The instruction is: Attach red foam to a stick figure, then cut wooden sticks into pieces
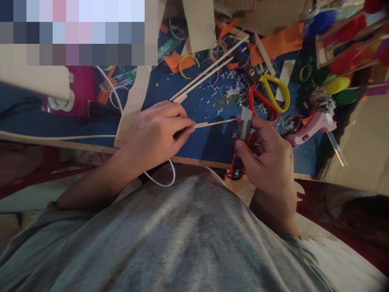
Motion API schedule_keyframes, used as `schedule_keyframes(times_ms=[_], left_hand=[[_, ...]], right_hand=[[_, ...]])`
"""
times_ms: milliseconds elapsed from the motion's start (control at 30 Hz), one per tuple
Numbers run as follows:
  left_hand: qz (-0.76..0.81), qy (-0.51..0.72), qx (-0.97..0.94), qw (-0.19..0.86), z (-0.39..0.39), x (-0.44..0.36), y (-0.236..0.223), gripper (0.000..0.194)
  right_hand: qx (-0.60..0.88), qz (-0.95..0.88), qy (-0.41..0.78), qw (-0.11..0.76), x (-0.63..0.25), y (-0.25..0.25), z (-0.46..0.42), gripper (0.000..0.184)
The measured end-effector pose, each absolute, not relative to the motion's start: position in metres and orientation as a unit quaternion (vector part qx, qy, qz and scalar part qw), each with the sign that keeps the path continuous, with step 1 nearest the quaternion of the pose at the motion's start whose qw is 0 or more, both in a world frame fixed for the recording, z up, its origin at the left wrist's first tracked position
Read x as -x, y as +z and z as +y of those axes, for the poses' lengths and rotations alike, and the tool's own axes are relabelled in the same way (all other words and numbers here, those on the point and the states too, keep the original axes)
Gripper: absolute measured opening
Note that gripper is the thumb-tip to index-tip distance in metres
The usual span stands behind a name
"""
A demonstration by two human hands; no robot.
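Observation:
Over the front of the blue table, my left hand (164, 129) pinches one end of a thin wooden stick (217, 122). My right hand (269, 150) is closed around a red and black utility knife (243, 129), its wide blade pointing up and away from me. The far end of the stick reaches the fingertips of my right hand, beside the knife. Just beyond my left hand, two longer wooden sticks (209, 73) lie slanted across the table. A short flat wooden piece (181, 98) rests near their close end.
Scissors with red and yellow handles (275, 93) lie beyond my right hand. A pink glue gun (313, 127) is at the right, below colourful pieces (340, 85). Orange scraps (279, 42) and paper shreds are scattered about. A white cable (60, 138) runs left from a magenta power socket (83, 91).

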State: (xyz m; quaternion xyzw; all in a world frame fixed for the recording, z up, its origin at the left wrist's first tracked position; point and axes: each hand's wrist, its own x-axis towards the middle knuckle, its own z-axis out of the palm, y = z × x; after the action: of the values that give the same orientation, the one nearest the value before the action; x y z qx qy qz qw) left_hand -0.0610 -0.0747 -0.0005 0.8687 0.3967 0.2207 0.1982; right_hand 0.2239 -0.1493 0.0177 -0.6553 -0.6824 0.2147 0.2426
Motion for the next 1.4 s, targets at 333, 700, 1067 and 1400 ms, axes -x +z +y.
schedule_keyframes(times_ms=[333, 700, 1067, 1400], left_hand=[[0.396, 0.226, -0.868, 0.198, -0.076, 0.061, -0.001, 0.026], [0.397, 0.227, -0.866, 0.204, -0.077, 0.061, -0.001, 0.026], [0.401, 0.219, -0.863, 0.217, -0.076, 0.061, 0.000, 0.030], [0.416, 0.213, -0.851, 0.239, -0.077, 0.060, 0.000, 0.029]], right_hand=[[0.652, -0.687, 0.212, 0.242, -0.220, 0.018, -0.152, 0.041], [0.638, -0.706, 0.193, 0.239, -0.221, 0.022, -0.154, 0.041], [0.590, -0.760, 0.206, 0.179, -0.199, 0.034, -0.155, 0.062], [0.586, -0.762, 0.214, 0.170, -0.189, 0.032, -0.152, 0.055]])
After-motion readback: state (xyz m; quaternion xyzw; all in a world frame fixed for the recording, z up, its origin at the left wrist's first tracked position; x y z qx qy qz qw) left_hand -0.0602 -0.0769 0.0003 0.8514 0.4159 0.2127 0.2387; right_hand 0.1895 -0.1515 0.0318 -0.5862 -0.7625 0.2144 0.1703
